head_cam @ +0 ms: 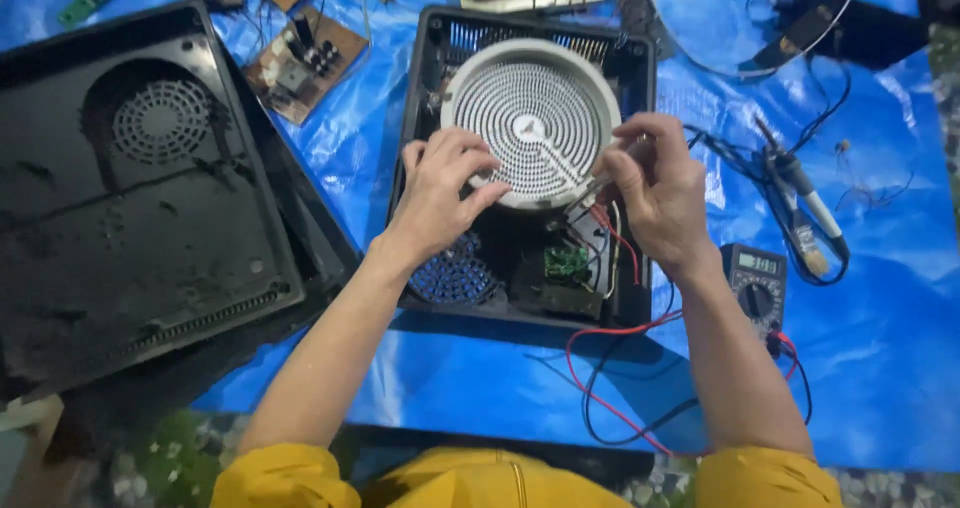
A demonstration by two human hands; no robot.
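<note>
An opened black cooker housing (432,58) lies on a blue tarp, with a round white heating coil disc (530,118) sitting in it. My left hand (440,193) rests on the disc's near left rim, fingers curled over the edge. My right hand (655,188) is at the disc's right rim and pinches a thin metal tool (590,190) that slants toward the near edge of the disc. Below the disc I see a blue fan (455,278), a small green circuit board (566,261) and red and white wires.
A black cooker bottom cover (140,198) with a round vent lies on the left. A multimeter (755,278) with red and black leads sits at the right, a soldering iron (805,203) beyond it. Loose circuit boards (305,63) lie at the back on the blue tarp (880,298).
</note>
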